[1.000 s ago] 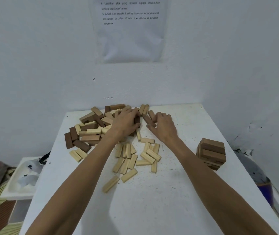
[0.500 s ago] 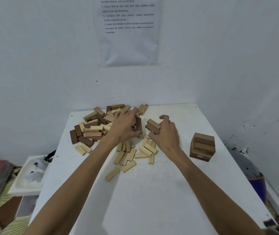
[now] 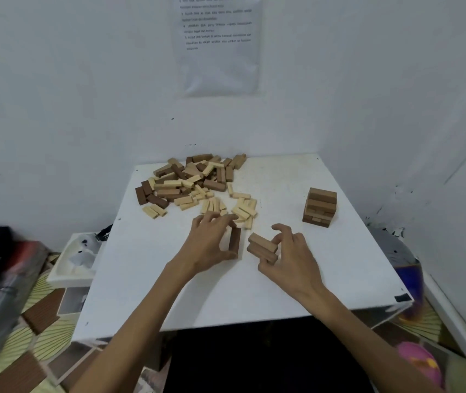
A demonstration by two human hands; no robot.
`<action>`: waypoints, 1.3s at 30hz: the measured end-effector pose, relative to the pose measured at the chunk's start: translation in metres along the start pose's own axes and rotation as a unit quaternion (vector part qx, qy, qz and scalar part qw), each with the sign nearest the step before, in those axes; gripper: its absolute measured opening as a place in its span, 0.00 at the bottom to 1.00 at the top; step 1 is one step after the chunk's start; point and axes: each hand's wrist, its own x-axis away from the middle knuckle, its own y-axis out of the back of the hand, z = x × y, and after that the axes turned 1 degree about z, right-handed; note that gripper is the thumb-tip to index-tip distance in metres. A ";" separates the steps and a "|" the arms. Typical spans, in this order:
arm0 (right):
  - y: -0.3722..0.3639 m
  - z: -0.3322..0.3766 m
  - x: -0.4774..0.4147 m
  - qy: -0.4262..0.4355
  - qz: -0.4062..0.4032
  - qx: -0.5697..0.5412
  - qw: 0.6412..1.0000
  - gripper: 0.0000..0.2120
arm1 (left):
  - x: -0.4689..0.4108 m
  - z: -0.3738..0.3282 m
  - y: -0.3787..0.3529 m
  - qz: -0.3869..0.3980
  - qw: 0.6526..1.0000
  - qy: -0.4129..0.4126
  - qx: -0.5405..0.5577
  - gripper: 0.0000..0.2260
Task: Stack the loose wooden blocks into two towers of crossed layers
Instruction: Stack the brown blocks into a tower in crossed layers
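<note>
Pulled back from the pile (image 3: 186, 182), left hand (image 3: 210, 246) pinches a dark block (image 3: 234, 240), right hand (image 3: 292, 258) apparently clasps two tan blocks (image 3: 263, 246).

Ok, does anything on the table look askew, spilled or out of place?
Nothing stands out. The loose blocks lie jumbled at the far left of the table, none over the edge. The small tower stands upright near the right edge. The left hand grips one dark block; the right hand holds two brown blocks.
</note>
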 end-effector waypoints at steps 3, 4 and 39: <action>-0.003 -0.005 0.023 0.017 0.046 0.007 0.999 0.33 | 0.022 -0.002 -0.010 0.028 1.000 0.001 0.001 0.36; -0.003 -0.006 0.029 0.032 0.067 0.017 0.997 0.32 | 0.026 -0.003 -0.011 0.044 0.999 -0.001 0.004 0.36; 0.005 -0.030 -0.029 0.131 0.219 0.041 0.966 0.32 | 0.024 0.013 -0.028 0.103 0.992 -0.027 0.064 0.34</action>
